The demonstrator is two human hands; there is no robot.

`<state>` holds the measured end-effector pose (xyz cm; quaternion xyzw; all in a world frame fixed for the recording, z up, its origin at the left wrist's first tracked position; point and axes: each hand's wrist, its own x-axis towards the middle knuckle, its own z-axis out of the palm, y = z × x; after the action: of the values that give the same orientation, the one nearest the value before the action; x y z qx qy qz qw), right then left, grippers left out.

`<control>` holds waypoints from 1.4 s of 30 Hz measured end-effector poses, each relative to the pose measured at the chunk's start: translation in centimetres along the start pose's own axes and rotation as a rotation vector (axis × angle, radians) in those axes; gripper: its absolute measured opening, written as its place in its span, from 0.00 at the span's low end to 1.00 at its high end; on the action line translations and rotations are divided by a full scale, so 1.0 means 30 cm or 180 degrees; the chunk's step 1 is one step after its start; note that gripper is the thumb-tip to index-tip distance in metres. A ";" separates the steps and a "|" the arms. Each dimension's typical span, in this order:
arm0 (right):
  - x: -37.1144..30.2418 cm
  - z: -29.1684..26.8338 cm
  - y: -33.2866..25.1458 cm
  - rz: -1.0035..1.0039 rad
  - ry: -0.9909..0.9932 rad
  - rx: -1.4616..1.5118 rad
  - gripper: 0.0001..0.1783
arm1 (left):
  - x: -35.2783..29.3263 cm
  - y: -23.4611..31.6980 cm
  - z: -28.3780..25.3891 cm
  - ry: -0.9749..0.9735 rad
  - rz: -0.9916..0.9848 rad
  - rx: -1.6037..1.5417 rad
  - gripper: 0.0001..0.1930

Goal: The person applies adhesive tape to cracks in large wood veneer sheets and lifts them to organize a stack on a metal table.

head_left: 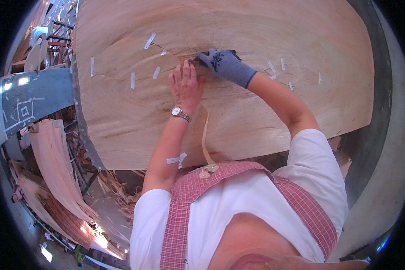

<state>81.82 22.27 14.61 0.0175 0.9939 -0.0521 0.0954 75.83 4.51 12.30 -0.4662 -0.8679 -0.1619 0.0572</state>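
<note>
A large pale wood veneer sheet (238,117) lies before me, with short strips of white tape (132,80) stuck on it in several places. My left hand (185,85), bare and with a wristwatch above it, rests on the sheet with fingers stretched forward. Its fingertips are beside a split (180,55) in the wood. Just right of them, my right hand (225,65), in a grey-blue glove, is closed at the same split. A thin dark tip (194,60) sticks out from the gloved fingers toward my left fingertips; the rest of that tool is hidden.
A narrow veneer strip (205,139) lies near my apron (220,175). Pieces of tape (175,159) hang on my left forearm. Left of the table stand a blue-grey metal surface (40,96) and stacked veneer sheets (56,157), with shavings (117,189) below.
</note>
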 end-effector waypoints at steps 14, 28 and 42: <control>-0.265 0.027 -0.067 0.1357 -0.0418 0.0190 0.13 | 0.012 -0.003 -0.014 -0.0087 0.0051 0.0003 0.27; -0.319 0.077 0.076 0.1881 0.1367 0.0540 0.09 | 0.029 -0.009 -0.035 -0.0159 0.0222 0.0133 0.22; -0.304 -0.032 -0.705 -0.0296 0.0521 0.5703 0.13 | 0.118 -0.077 -0.101 -0.1182 0.0182 -0.0073 0.12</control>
<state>89.63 1.13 19.42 0.0487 0.5840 -0.8098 -0.0273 71.77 5.11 15.50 -0.5132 -0.8480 -0.0812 -0.1047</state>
